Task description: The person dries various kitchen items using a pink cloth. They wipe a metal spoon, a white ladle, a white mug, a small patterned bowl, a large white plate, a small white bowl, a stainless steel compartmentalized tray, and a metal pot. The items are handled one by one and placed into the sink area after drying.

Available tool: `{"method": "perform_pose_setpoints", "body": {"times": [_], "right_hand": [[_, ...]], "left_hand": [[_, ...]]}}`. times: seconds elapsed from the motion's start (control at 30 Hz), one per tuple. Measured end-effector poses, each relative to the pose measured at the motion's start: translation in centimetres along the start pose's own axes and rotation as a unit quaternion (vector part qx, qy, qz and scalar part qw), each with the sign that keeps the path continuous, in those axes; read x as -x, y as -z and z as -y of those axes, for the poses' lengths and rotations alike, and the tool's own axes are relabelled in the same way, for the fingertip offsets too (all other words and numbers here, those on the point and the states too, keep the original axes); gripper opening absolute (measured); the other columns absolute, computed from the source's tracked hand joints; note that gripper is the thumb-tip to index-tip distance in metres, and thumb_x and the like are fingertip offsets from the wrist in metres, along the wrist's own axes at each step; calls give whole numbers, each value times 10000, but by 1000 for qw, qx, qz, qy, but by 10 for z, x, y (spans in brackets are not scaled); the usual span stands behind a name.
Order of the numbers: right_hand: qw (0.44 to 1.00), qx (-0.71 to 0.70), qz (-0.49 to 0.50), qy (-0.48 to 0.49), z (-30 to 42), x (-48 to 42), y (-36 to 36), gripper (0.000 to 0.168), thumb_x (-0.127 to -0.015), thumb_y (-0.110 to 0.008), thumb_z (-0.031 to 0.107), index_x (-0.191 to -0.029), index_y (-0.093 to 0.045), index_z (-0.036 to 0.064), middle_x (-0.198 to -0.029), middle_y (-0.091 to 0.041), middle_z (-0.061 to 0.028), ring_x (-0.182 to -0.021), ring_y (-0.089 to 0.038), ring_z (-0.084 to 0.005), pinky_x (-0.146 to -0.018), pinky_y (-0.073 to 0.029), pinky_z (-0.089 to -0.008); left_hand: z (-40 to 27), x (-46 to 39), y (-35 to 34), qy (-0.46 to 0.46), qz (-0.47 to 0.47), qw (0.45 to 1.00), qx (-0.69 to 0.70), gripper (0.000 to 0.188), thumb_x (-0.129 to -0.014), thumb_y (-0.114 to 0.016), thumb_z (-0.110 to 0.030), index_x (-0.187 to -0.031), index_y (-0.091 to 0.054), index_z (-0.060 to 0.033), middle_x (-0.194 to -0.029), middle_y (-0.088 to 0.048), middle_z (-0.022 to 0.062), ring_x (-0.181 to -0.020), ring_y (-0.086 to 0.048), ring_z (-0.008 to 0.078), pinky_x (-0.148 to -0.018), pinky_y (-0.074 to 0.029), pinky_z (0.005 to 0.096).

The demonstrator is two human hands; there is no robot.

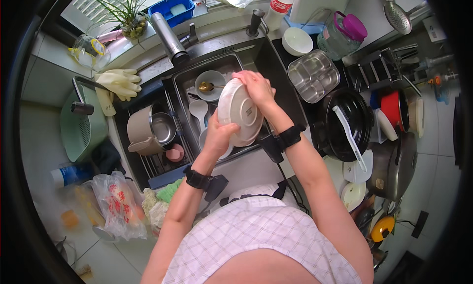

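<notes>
Over the sink (290, 110), both hands hold a white ceramic plate (235, 102) tilted on its side, its foot ring and stamped underside towards me. A second rim shows behind its lower edge, so there may be more than one dish. My left hand (218, 134) grips the near left edge, thumb on the underside. Fingers of my right hand (257, 86) wrap over the far right edge. Below, in an inner metal basin (181, 110), sit a bowl (208, 77) with a gold-coloured spoon (206, 86) and a white soup spoon (198, 109). Another white bowl is partly hidden by my left hand.
A beige pot (142, 130) and pink cup (175, 153) stand on the left rack. The faucet (168, 38) rises behind the basin. Rightward are a divided steel tray (313, 76), white bowl (297, 41) and black pot (342, 136) with a white-handled utensil across it (349, 138).
</notes>
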State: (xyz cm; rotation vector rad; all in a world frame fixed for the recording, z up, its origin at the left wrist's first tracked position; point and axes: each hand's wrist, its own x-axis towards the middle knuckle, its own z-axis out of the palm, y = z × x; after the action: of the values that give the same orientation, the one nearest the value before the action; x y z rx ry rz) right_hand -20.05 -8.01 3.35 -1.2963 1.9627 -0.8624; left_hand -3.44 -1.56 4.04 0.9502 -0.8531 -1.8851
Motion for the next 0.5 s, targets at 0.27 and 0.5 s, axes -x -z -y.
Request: {"method": "perform_pose_setpoints", "body": {"times": [0.27,0.5], "right_hand": [[860,-479,80,-157,-39,29,-12,386,-910,-592,359,-1100,-584,23,-945,-595,-1,-785,-515,-51,-670,-425,-195],[862,-445,237,-60,-17,12,19,288,-920,-593,280,-1053,-594,24,-997,-588,5,-846,-541,-58,-717,-443,-198]], "left_hand": [[-25,1,13,-44,-75,990,107,544,-690,-618,71,-1212,-479,4,-1121,-593,111,-995,-595,210,-876,-467,329],[-57,10,33,84,-37,977,192,503,-769,-616,-28,-1242,-454,30,-1162,-569,141,-1024,-587,243,-904,-476,367]]}}
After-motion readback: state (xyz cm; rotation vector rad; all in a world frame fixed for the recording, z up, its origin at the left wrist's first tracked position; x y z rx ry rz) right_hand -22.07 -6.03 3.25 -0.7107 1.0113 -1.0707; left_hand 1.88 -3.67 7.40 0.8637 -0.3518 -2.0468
